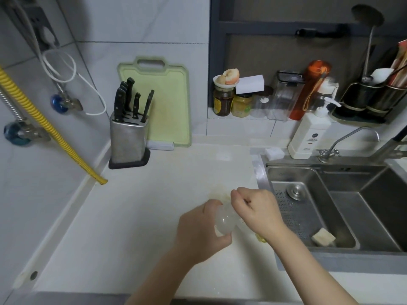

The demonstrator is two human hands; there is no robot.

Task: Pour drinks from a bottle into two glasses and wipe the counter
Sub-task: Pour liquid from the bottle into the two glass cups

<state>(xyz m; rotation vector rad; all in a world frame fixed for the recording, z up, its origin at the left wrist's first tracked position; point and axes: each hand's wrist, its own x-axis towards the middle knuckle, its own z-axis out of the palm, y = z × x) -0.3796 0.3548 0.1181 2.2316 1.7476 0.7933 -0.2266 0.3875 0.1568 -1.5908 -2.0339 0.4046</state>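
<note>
**A:** Where is the bottle?

**B:** Between both hands, low over the counter (136,216). The left hand (198,230) curls round the clear bottle (223,219), which tilts with its neck up and away from the person. The right hand (257,209) closes its fingers at the top of the bottle, where a cap would sit; the cap itself is hidden.

**A:** What does the bottle hold?

**B:** It looks pale and cloudy. How full it is cannot be told through the blur.

**A:** Any glasses?

**B:** Something yellowish shows just under the right wrist, too hidden to name.

**A:** And right of the hands?

**B:** A steel sink (330,194), just beside the right hand. In it lies a perforated tray holding a pale sponge (323,237), with a round plug (296,191) farther back. At its far rim stand a white pump bottle (308,133) and a small tap (343,142).

**A:** Beyond the hands?

**B:** A ledge well behind the right hand carries a dark-filled jar (223,102) topped by a small dish of cut fruit (226,79), a yellow-filled jar (241,105), a clear canister (286,95), an orange flask (311,89) and a rack of utensils (372,100).

**A:** And to the left?

**B:** Far beyond the left hand, a steel knife block (128,139) holds black-handled knives. A green board (167,102) leans on the wall just behind it. A yellow hose (48,130) slants down to the counter's left edge.
</note>
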